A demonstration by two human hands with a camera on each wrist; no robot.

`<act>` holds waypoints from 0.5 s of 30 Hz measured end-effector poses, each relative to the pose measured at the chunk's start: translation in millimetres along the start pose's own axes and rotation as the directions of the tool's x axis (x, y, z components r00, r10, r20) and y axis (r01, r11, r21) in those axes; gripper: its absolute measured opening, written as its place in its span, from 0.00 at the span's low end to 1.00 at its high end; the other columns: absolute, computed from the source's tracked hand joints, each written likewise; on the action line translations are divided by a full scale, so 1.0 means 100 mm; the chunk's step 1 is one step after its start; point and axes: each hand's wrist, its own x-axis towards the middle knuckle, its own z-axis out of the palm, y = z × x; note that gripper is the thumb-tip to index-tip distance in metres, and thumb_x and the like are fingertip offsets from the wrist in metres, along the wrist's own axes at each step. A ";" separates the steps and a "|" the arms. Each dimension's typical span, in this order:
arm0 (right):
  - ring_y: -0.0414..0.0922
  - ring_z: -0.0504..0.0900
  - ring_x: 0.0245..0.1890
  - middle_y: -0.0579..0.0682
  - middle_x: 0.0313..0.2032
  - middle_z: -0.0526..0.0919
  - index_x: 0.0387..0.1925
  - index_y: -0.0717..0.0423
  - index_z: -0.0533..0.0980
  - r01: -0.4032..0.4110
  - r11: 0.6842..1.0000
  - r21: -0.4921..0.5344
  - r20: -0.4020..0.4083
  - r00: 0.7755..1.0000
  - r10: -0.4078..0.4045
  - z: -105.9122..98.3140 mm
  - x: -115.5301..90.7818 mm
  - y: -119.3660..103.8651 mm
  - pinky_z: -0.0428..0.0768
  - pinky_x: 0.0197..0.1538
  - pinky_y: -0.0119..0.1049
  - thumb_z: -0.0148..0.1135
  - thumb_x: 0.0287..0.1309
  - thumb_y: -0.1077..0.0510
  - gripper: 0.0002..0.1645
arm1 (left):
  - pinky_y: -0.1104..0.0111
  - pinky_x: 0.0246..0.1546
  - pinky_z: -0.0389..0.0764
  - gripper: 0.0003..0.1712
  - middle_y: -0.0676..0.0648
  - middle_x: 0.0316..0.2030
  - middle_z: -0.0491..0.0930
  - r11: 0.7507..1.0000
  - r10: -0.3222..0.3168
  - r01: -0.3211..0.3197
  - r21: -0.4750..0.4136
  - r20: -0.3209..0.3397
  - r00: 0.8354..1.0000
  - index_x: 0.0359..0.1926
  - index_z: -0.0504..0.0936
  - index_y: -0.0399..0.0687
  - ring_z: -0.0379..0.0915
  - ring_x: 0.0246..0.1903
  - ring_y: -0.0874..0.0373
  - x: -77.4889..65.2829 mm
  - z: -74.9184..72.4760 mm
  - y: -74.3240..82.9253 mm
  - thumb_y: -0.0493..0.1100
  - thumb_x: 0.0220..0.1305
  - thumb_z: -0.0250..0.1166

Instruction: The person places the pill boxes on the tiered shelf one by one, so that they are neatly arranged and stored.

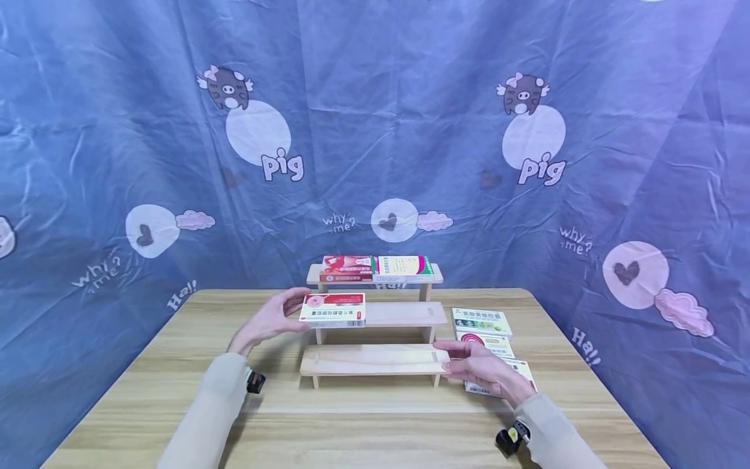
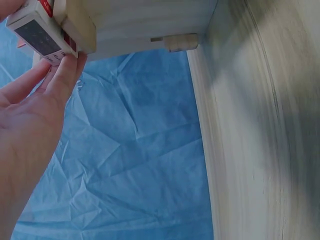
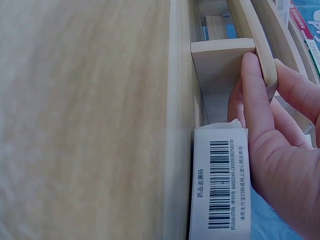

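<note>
"Left hand first?"
"It pinches a box by its left side, at the left end of the middle shelf."
"Right hand?"
"From back here, I see it grip the right end of the bottom shelf."
"Box's long side?"
"Along the middle shelf; left hand's nearer."

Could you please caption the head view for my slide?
Left hand holds a box; right hand grips the wooden rack.
</note>
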 end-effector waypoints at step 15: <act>0.46 0.85 0.48 0.53 0.51 0.82 0.70 0.72 0.57 0.012 1.000 0.008 0.019 1.000 -0.012 -0.01 0.00 -0.01 0.83 0.55 0.40 0.56 0.61 0.71 0.37 | 0.47 0.70 0.62 0.50 0.31 0.68 0.63 0.995 0.025 -0.020 0.094 -0.054 0.998 0.70 0.61 0.31 0.61 0.68 0.36 0.10 0.13 -0.05 0.38 0.49 0.77</act>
